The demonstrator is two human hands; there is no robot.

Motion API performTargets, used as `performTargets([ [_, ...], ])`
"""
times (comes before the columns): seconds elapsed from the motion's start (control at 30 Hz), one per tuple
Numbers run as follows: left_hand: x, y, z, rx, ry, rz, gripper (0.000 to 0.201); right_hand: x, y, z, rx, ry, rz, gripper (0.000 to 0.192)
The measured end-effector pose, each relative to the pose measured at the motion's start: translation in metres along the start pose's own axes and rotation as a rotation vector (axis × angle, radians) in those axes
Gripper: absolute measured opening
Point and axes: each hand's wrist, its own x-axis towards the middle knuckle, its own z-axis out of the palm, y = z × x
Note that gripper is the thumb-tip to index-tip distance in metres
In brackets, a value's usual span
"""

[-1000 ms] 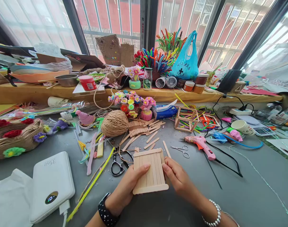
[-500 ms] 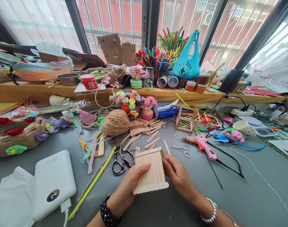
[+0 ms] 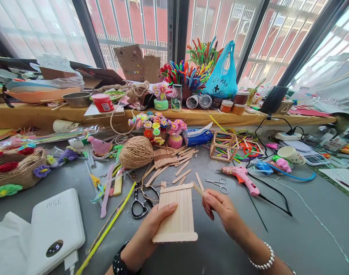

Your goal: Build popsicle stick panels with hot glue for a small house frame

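My left hand (image 3: 155, 225) is closed on a panel of popsicle sticks (image 3: 181, 214), its thumb flat across the front. The panel's upright sticks lie side by side, with a cross stick along the top and another along the bottom. Just right of it, my right hand (image 3: 220, 206) pinches one popsicle stick (image 3: 197, 188), whose far end is close to the panel's upper right corner; whether they touch I cannot tell. Behind the panel lie black-handled scissors (image 3: 139, 204) and loose popsicle sticks (image 3: 182, 175). Small silver scissors (image 3: 220, 185) rest beyond my right hand.
A pink glue gun (image 3: 246, 179) with a black cord lies to the right. Farther back are a twine ball (image 3: 136, 152), a wooden stick frame (image 3: 223, 147) and a blue tissue pack (image 3: 197, 135). On the left are a white power bank (image 3: 58, 221) and a twine basket (image 3: 20, 168).
My right hand has drawn away to the right from the panel's edge, with the single stick now showing in its fingers. The panel has shifted slightly left and down in view.
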Motion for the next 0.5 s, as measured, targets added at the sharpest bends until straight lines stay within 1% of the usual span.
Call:
performTargets([
  [0.1,-0.0018,0.0027,0.0002,0.084,0.019,0.078,0.036,-0.002,-0.0054,-0.0034,0.159,-0.018,0.064,0.036],
  [0.2,-0.0031,0.0057,0.0005,0.184,0.036,0.138,0.041,-0.0029,-0.0094,-0.0043,0.344,-0.034,0.174,0.033],
  [0.3,-0.0039,0.0056,0.0012,0.269,0.076,0.238,0.042,-0.0031,-0.0108,-0.0037,0.527,-0.069,0.255,0.031],
  [0.4,-0.0047,0.0026,0.0017,0.33,0.106,0.328,0.039,-0.0034,-0.0109,-0.0021,0.664,-0.098,0.258,0.031],
  [0.5,-0.0061,-0.0004,0.0005,0.399,0.151,0.397,0.033,-0.0046,-0.0111,0.0007,0.726,-0.118,0.262,0.032],
])
